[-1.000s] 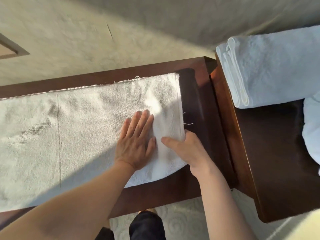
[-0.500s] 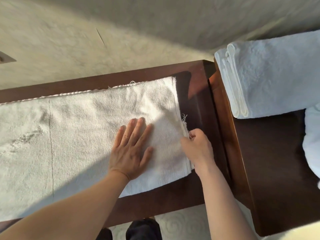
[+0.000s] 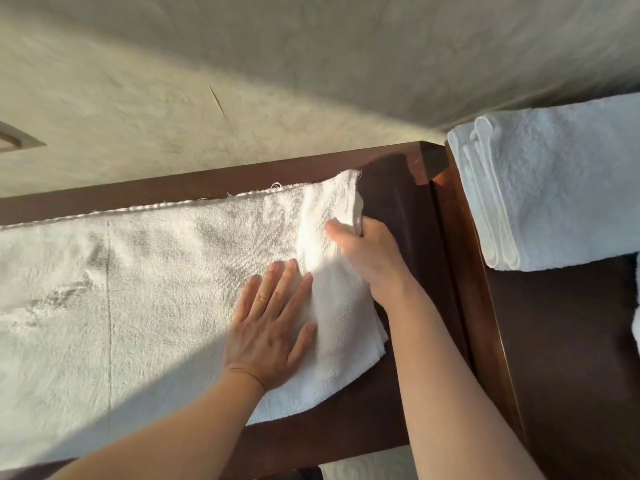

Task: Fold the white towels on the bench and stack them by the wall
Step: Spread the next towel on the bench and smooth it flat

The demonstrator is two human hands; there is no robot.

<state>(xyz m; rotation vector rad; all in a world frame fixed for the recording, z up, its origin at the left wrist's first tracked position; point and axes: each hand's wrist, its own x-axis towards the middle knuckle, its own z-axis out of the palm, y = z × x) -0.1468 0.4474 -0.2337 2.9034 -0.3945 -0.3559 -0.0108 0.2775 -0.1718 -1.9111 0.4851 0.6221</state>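
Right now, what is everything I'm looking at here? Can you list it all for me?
Spread towel: one, white, lying along the bench and running off the left edge, its right end being lifted.
Folded towel: one, white, on the right part of the bench by the wall.
Another towel: a white piece at the far right edge, mostly out of view.
Bench: one, dark brown wood, across the middle and right.
Wall: pale beige, behind the bench.
Floor: pale and patterned, a strip below the bench.
Left hand: flat, pressing on the spread towel.
Right hand: gripping the spread towel's right edge.
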